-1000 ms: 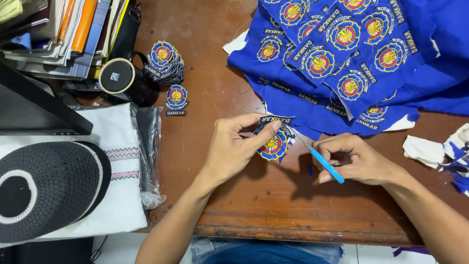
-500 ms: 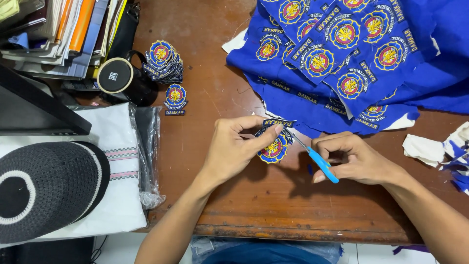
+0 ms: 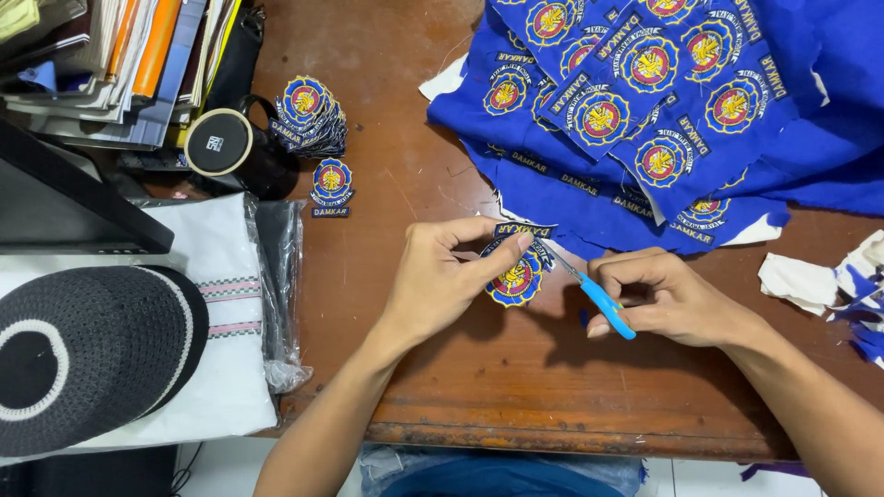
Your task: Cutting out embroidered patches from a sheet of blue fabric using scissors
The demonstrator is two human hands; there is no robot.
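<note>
My left hand pinches a round blue embroidered patch with a yellow and red emblem, holding it just above the brown wooden table. My right hand grips small scissors with a light blue handle; the blade tips meet the patch's upper right edge. Behind both hands lies a large blue cloth sheet covered with several uncut patches of the same kind.
A stack of cut patches and one single cut patch lie at the back left beside a black mug. A black knitted cap rests on folded white cloth at left. Fabric scraps lie at right. Books are stacked at top left.
The patch has turned slightly in my left fingers and the scissors have shifted a little along its edge. Both hands stay in the same place.
</note>
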